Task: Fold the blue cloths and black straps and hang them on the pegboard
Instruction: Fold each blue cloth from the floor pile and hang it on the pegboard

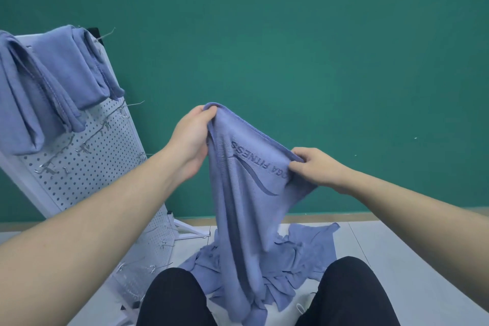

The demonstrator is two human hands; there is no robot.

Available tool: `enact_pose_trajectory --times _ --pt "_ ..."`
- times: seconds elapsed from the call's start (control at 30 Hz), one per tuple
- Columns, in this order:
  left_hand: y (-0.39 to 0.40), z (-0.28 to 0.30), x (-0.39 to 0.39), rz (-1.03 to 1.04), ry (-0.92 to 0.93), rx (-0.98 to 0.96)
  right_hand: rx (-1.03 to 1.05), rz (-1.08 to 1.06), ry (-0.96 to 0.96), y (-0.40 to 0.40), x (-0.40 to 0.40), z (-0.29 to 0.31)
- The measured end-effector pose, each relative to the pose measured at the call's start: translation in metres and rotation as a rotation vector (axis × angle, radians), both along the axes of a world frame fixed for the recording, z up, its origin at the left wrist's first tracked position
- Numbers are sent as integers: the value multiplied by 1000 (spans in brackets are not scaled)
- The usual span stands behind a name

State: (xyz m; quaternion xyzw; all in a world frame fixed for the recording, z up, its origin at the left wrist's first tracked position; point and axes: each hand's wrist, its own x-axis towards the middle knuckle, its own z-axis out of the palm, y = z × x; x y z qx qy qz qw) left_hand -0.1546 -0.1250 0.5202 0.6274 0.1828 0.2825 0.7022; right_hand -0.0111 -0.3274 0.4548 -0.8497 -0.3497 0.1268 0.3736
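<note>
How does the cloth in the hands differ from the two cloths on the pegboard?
The held cloth is unfolded and drapes loosely to the floor; the hung cloths are folded into neat narrow bundles. The held cloth is pinched at its top edge by the left hand and right hand; the hung cloths rest at the top of the pegboard, untouched. The held cloth shows embossed lettering; none shows on the hung ones. All are the same blue.

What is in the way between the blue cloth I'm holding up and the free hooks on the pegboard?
Nothing visible. Both hands, left hand and right hand, grip the blue cloth; open air separates it from the pegboard at left. Two folded cloths cover only its top.
</note>
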Motion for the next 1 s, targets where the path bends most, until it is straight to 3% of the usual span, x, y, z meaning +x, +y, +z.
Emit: enact_pose_trajectory --times 0.23,0.37,0.43,0.57,0.7,1.0 --pt "17 -7 -14 119 43 27 196 -168 -54 -5 14 4" --pt "26 -12 -13 199 146 155 146 -290 -24 -2 17 11" --pt "28 -18 -9 231 206 140 109 -314 59 2 17 16" --pt "28 -35 -1 197 312 -67 233 -352 465 12 15 22" --pt "14 -43 5 93 269 -281 291 -324 611 25 5 21" --pt "-27 -51 16 9 190 -84 439 -128 694 41 -23 25"
